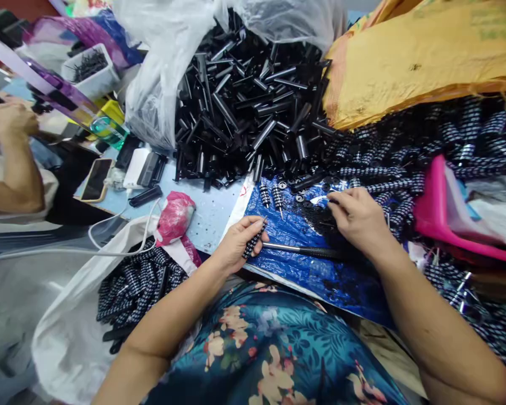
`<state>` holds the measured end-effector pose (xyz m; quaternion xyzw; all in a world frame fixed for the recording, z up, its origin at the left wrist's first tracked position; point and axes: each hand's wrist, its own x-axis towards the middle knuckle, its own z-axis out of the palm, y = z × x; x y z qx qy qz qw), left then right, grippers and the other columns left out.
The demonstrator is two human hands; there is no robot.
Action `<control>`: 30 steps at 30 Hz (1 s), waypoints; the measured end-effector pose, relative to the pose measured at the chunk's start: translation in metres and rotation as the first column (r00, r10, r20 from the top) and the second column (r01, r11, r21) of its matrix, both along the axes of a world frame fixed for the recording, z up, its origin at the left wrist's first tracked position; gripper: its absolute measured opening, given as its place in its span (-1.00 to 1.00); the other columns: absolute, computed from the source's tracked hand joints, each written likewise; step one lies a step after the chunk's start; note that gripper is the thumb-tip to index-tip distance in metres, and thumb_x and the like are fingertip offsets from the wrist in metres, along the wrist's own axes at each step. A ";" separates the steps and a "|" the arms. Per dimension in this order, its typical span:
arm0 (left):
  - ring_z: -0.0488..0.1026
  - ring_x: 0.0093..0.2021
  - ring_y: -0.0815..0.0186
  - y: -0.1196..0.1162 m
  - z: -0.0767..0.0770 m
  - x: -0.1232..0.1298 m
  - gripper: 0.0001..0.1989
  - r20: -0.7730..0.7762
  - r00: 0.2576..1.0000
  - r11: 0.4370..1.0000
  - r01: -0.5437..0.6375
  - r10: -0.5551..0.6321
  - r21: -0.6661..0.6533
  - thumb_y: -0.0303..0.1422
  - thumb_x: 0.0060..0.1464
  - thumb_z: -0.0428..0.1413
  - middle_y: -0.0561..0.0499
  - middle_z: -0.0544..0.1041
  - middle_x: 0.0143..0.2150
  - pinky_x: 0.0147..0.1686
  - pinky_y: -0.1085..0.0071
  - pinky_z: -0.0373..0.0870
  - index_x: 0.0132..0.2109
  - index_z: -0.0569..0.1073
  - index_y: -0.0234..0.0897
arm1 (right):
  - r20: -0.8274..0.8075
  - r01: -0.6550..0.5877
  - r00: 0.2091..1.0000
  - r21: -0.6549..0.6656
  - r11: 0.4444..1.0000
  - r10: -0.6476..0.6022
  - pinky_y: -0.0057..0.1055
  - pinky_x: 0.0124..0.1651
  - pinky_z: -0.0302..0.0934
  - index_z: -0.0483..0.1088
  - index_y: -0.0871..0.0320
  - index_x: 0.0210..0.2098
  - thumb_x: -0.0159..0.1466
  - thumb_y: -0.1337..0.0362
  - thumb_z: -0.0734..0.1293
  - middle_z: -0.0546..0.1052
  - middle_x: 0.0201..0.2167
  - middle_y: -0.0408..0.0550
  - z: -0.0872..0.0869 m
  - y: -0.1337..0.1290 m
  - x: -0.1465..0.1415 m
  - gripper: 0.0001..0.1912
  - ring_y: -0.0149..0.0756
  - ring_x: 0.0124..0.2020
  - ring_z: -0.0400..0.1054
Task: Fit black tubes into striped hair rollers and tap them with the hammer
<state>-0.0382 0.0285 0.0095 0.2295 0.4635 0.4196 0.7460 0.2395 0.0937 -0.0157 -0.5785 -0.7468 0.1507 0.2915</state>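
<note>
My left hand is closed round a small black cylinder with white bumps; a thin metal pin sticks out of its top. Over the right part of the blue plastic sheet, my right hand has thumb and fingertips pinched together. Whatever lies between them is too small to make out. Beside those fingers are several small black washers and dark bits. Two more patterned cylinders with pins rest on the sheet between the hands. A metal rod with a black grip lies across the sheet, its tip close to my left hand.
Shiny black tubes are heaped at the back. Patterned cylinders pile up at right beside a pink bin, under a yellow sack. More fill a white sack at left. A phone and another person's arm are further left.
</note>
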 end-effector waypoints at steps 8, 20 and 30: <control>0.30 -0.62 0.52 -0.001 0.009 0.043 -0.63 -0.048 0.945 0.939 0.326 -0.323 0.113 -0.10 0.10 0.26 0.08 0.53 -0.45 -0.61 0.55 0.11 -0.15 0.45 -0.31 | -0.705 -0.057 0.671 -0.356 0.933 -0.229 -0.27 -0.16 0.47 0.55 0.01 -0.12 0.32 0.03 0.35 0.58 -0.17 -0.06 0.016 -0.066 -0.060 -0.74 -0.26 -0.25 0.51; 0.29 -0.64 0.52 -0.012 0.005 0.050 -0.61 -0.086 0.960 0.957 0.275 -0.268 0.089 -0.07 0.07 0.27 0.09 0.50 -0.48 -0.63 0.55 0.08 -0.18 0.44 -0.32 | -0.493 0.037 0.870 0.092 0.995 0.013 -0.23 -0.07 0.42 0.54 -0.01 -0.13 0.33 0.30 0.36 0.60 -0.21 -0.05 0.020 -0.082 -0.053 -0.85 -0.23 -0.18 0.50; 0.28 -0.64 0.52 -0.014 0.010 0.053 -0.59 -0.104 0.962 0.961 0.262 -0.253 0.087 -0.07 0.03 0.29 0.11 0.48 -0.50 -0.61 0.55 0.10 -0.19 0.44 -0.32 | -0.532 0.054 0.847 0.087 0.995 0.000 -0.31 -0.12 0.42 0.54 0.08 -0.14 0.32 0.34 0.38 0.58 -0.24 -0.08 0.010 -0.086 -0.054 -0.87 -0.31 -0.21 0.48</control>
